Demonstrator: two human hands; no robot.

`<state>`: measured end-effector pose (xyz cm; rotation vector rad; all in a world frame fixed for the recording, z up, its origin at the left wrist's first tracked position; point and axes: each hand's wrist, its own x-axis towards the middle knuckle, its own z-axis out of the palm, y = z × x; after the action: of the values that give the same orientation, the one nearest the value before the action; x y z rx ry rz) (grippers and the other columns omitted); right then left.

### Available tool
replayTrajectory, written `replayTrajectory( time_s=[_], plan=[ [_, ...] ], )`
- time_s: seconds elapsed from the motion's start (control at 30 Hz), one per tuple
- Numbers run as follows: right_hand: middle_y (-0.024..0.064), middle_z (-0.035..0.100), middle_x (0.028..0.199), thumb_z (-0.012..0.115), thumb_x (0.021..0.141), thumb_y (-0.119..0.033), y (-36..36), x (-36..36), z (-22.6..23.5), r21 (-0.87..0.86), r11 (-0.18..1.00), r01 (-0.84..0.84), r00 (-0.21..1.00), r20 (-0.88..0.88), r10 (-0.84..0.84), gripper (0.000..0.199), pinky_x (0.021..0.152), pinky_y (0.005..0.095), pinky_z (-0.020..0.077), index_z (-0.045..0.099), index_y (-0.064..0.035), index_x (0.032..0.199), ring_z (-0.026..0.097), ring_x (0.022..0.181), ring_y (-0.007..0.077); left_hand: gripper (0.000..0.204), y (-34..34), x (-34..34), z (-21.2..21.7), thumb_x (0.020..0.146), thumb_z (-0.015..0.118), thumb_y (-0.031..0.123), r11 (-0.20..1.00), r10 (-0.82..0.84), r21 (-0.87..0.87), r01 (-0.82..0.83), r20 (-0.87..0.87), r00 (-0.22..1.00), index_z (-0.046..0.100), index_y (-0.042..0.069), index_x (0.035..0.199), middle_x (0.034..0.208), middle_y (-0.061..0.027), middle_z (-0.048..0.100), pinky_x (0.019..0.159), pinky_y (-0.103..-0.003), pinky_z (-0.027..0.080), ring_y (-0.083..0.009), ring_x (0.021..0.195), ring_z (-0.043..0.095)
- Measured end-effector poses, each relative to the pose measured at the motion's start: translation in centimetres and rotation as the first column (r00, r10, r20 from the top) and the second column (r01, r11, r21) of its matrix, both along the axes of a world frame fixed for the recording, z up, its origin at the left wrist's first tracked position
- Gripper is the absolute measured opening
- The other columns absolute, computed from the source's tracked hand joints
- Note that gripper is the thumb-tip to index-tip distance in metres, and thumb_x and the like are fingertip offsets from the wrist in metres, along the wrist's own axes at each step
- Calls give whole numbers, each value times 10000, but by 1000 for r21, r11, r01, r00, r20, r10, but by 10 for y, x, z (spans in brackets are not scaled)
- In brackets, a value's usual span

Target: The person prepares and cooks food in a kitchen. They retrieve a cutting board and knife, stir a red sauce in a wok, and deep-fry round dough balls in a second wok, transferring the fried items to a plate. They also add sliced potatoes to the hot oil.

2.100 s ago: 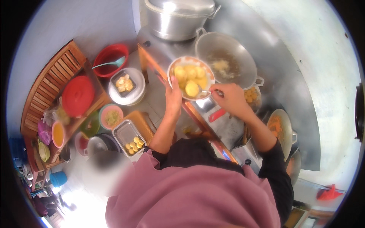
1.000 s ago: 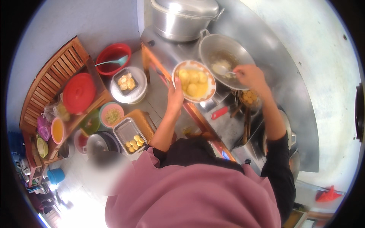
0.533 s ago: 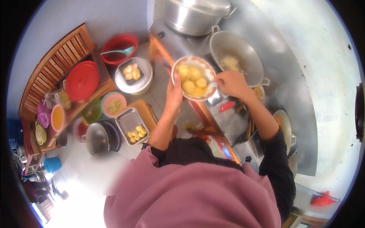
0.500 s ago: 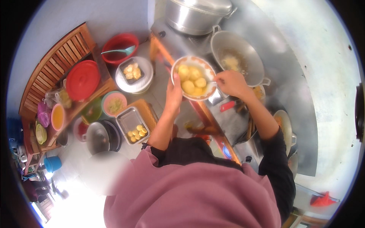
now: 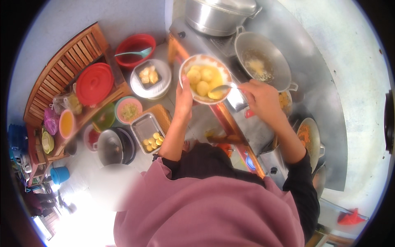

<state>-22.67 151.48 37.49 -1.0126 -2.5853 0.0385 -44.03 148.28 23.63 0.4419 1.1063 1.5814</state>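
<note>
My left hand (image 5: 184,95) grips the rim of a round bowl (image 5: 188,68) filled with yellow dough balls (image 5: 202,87), held up over the stove's edge. My right hand (image 5: 260,96) holds a metal spoon (image 5: 223,88) whose tip dips into the bowl among the balls. Just beyond it stands a grey wok (image 5: 284,66) with oil and something pale frying (image 5: 256,66) inside.
A large lidded steel pot (image 5: 220,16) sits at the back. On the left: a red basin (image 5: 135,45) with a ladle, a steel plate holding a tray of pieces (image 5: 149,75), a red lid (image 5: 94,83), a tray of small yellow balls (image 5: 151,133), a wooden rack (image 5: 61,66). A pan (image 5: 307,138) sits at right.
My right hand went out over the wok and came back; the spoon is now in the bowl again. The bowl stays held in my left hand.
</note>
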Motion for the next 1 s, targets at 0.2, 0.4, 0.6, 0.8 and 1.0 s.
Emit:
replayTrajectory(
  time_s=[0.2,0.4,0.6,0.8,1.0],
  plan=[
    [81,664,823,616,817,-65,14,2,20,-92,996,6,1000,3,-6,157,659,394,495,710,-121,930,637,758,312,663,-5,0,8,1029,348,513,1000,-4,23,5,-49,999,309,16,1467,1384,-179,485,891,-428,552,-280,1189,579],
    [107,669,807,638,811,-99,17,-2,26,-74,997,-19,991,132,29,121,680,406,492,709,-111,909,629,788,333,658,-4,3,18,1031,384,485,996,40,76,-37,-40,998,352,-16,1457,1408,-194,469,1066,-366,368,-271,1296,459],
    [109,667,817,620,812,-122,22,-7,37,76,992,103,981,156,-114,96,685,438,484,705,-110,856,625,813,336,646,-18,12,37,1028,386,487,999,41,27,-38,-123,992,382,-9,1442,1362,-186,507,1019,-356,399,-257,1246,492],
    [119,655,752,597,774,-104,22,-7,46,176,979,105,900,401,-169,88,662,448,486,682,-108,756,629,788,339,638,-20,18,48,1018,375,521,999,47,23,-43,-201,979,414,29,1422,1205,-157,588,682,-299,535,-203,994,621],
    [115,671,761,620,758,-130,14,-3,33,-78,985,151,908,405,-107,86,710,421,513,704,-109,754,647,815,323,635,-27,20,42,1010,389,526,997,57,-36,-65,-187,981,437,14,1382,1206,-166,576,715,-318,547,-223,1034,603]
  ],
)
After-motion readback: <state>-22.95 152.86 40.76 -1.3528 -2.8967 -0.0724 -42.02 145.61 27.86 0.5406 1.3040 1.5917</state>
